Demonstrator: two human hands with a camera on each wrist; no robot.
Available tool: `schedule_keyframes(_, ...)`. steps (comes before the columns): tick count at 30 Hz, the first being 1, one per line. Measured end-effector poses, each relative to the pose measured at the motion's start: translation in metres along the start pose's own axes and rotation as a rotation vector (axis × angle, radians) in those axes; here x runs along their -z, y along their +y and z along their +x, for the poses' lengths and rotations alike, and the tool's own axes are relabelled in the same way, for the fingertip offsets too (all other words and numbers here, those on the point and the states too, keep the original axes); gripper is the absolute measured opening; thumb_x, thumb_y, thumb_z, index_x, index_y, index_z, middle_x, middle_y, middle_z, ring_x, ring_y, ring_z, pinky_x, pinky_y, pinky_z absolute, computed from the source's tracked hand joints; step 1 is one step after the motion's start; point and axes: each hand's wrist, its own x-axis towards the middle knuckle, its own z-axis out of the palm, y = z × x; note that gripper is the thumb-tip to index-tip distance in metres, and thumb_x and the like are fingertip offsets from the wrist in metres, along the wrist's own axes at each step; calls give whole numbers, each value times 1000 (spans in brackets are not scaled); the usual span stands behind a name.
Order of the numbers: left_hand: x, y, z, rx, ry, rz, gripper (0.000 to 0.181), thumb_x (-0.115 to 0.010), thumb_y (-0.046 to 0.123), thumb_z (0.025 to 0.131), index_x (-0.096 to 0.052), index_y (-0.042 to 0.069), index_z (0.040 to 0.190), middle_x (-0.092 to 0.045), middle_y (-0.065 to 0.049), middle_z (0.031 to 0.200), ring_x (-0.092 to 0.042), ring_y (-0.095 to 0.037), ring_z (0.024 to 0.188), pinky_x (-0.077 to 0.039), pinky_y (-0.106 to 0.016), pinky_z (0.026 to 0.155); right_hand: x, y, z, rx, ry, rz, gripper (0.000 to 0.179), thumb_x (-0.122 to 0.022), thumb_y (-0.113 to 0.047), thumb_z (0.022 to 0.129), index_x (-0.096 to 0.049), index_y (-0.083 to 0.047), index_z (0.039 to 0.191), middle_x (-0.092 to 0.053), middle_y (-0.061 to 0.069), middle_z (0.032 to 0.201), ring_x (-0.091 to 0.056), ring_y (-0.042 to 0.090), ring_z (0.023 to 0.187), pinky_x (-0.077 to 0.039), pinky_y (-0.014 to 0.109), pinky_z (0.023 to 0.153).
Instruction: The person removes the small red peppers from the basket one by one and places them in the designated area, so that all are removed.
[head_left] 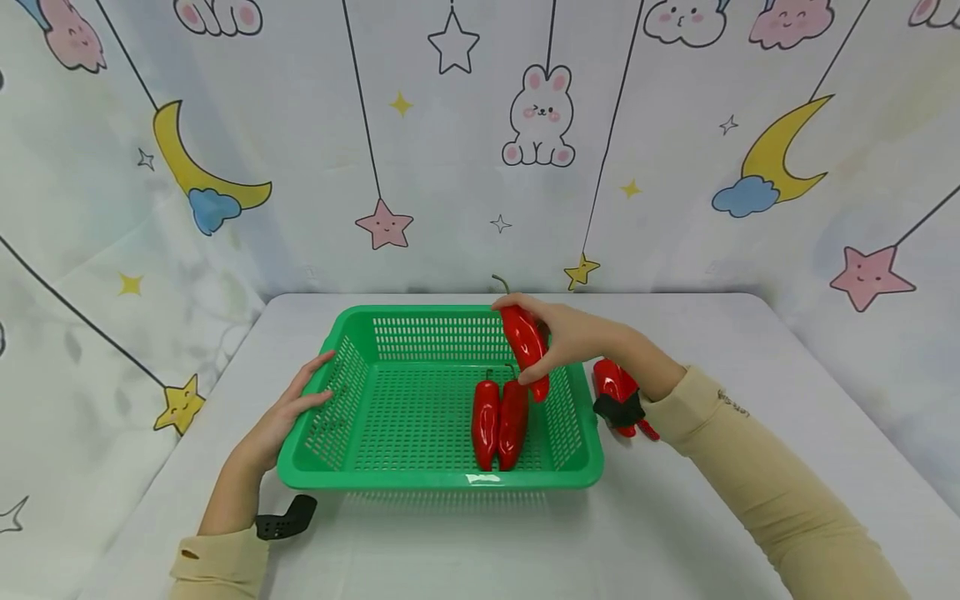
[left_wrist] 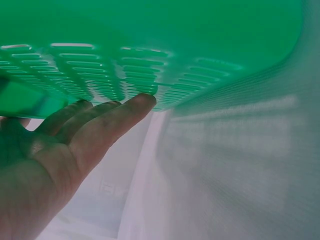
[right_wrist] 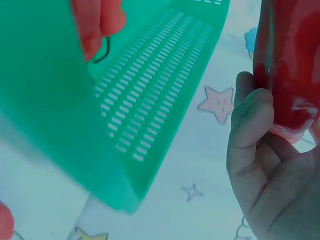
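Note:
A green plastic basket (head_left: 420, 479) with slotted walls stands on the white table. Two red chili peppers (head_left: 486, 423) lie side by side in its right part, stems to the back. Over the basket's right side my right hand (head_left: 573, 333) grips another red chili pepper (head_left: 522, 337) between thumb and fingers, its stem pointing up and back. In the right wrist view the curled fingers (right_wrist: 252, 112) wrap this pepper's lower end. My left hand (head_left: 281, 417) rests at the basket's left wall, fingers fairly straight; in the left wrist view its fingertips (left_wrist: 146, 100) touch the slotted wall.
More red peppers (head_left: 613, 385) lie on the table to the right of the basket, partly hidden by my right wrist and its black strap (head_left: 619, 408). A patterned cloth backdrop (head_left: 465, 167) rises behind the table (head_left: 697, 325).

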Motion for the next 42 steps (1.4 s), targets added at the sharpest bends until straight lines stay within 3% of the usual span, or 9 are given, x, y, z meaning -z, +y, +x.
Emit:
schedule_keyframes(12,1,-1,1,0,3,4,57,-38,25,99,-8,30,147,-1,-13,147,-43,-33,108,-48,-40,77,22,25,-38,-81,85,6,91,-81,-20,66,-27,-22,139,-47,10,121,-49,29,105,-52,35,71)
schedule_keyframes(24,1,-3,3,-1,25,12,57,-39,25,99,-9,29,147,-2,-12,148,-43,-30,110,-48,-38,79,40,41,-62,-106,141,4,93,-81,-19,66,-25,-20,140,-44,13,120,-48,33,103,-53,37,68)
schedule_keyframes(42,1,-3,2,3,18,-1,57,-38,24,99,-9,30,147,-1,-11,147,-43,-34,109,-48,-40,78,51,67,-102,-179,219,16,95,-82,-15,65,-23,-20,140,-41,17,121,-47,38,103,-53,38,65)
